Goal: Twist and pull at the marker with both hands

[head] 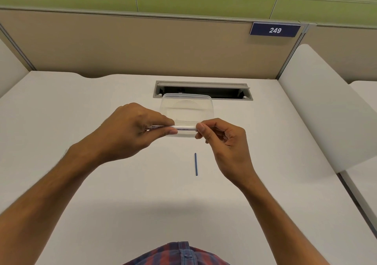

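Both hands hold a thin white tube (186,128) with small printed text, level above the white desk (81,183). My left hand (132,128) pinches its left end between thumb and fingers. My right hand (218,136) pinches the right end with thumb and forefinger, its other fingers curled. Just behind the hands, a clear plastic container (187,107) rests on the desk. A short thin blue stick (196,164) lies on the desk below the hands, pointing away from me.
A cable slot (204,90) with its flap open is cut into the desk behind the container. Beige partition walls enclose the desk at the back, with a blue sign reading 249 (275,30). A white side divider (318,105) stands at the right.
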Demonstrator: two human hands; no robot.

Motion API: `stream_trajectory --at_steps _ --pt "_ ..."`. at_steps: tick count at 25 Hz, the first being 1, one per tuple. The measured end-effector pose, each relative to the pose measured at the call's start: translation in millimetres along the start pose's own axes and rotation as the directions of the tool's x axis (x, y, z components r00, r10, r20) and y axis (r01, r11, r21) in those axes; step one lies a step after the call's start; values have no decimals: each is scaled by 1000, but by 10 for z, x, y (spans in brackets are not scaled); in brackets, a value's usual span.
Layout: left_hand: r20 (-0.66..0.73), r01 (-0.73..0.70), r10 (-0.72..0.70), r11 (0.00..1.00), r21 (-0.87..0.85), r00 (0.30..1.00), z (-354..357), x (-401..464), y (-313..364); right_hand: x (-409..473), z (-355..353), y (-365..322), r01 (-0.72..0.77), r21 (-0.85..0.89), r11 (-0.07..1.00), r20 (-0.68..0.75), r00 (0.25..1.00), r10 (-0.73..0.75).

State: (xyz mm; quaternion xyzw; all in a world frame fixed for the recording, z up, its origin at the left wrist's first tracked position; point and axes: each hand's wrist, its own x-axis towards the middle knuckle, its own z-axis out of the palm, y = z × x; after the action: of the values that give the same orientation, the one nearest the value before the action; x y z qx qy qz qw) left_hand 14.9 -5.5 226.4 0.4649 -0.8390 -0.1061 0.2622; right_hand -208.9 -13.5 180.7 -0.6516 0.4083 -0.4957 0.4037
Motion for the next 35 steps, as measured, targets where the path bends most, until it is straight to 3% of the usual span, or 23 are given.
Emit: stream_trajectory --at_steps 8,14,25,27,31,35 --pt "79 123 -107 962 -242 991 -23 -16 -78 -16 -65 2 37 21 999 29 999 -38" --pt "57 101 -95 987 -121 994 -23 -29 -113 -18 -43 24 -21 -19 1000 7 1000 21" --pt "26 82 -80 994 -68 996 -79 -61 -140 14 -188 37 -27 -41 999 79 996 30" --pt "26 85 -83 995 -58 996 -76 -73 -147 16 -213 46 13 -102 995 90 996 -4" --pt "38 95 -95 995 -1 995 -77 -88 -174 23 -238 87 233 -336 912 164 969 -187" --pt "30 92 -92 995 28 995 -82 -112 -208 35 -255 138 263 -384 885 151 964 -221"
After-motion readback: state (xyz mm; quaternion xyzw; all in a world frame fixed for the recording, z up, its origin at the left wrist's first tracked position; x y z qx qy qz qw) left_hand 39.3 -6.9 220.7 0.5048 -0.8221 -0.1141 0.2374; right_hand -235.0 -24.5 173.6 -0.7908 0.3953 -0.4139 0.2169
